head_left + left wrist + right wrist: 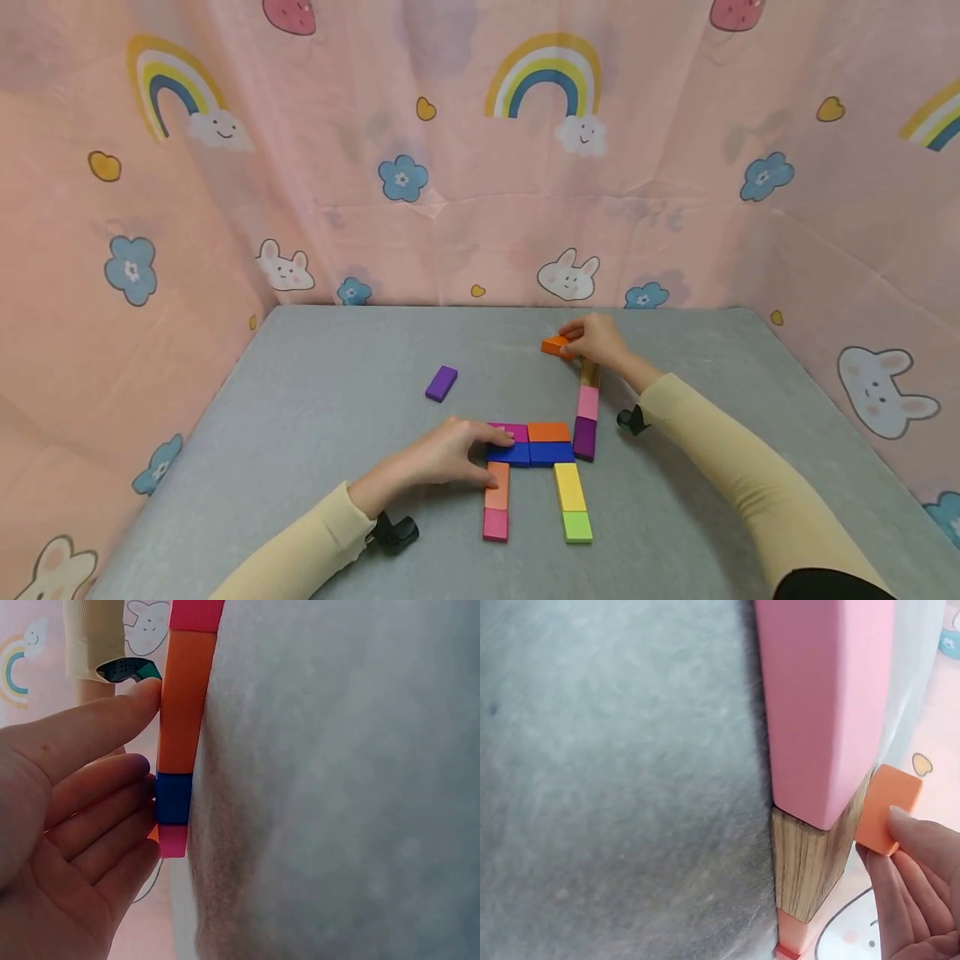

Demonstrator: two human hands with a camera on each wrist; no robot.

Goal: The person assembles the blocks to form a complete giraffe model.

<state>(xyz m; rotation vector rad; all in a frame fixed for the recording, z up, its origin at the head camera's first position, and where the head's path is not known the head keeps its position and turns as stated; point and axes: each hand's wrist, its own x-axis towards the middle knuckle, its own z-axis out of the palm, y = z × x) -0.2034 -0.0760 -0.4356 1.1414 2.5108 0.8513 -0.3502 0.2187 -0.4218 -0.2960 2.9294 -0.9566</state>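
My right hand (597,340) pinches an orange block (553,346) between thumb and fingers, at the far end of a column of blocks. In the right wrist view this orange block (889,810) is up beside a wood-grain block (806,862); a salmon block (793,934) lies past it. The column continues nearer with a pink block (588,402) and a purple block (585,437). My left hand (446,454) rests at the left side of the layout, fingertips over a magenta block (517,429) and a blue block (513,457), thumb at a light-orange block (497,492).
Another orange block (549,432) and blue block (551,454) adjoin on the right. Yellow (569,487) and green (577,527) blocks extend towards me, as does a pink-red block (496,525). A loose violet block (441,383) lies farther back on the grey table (337,400).
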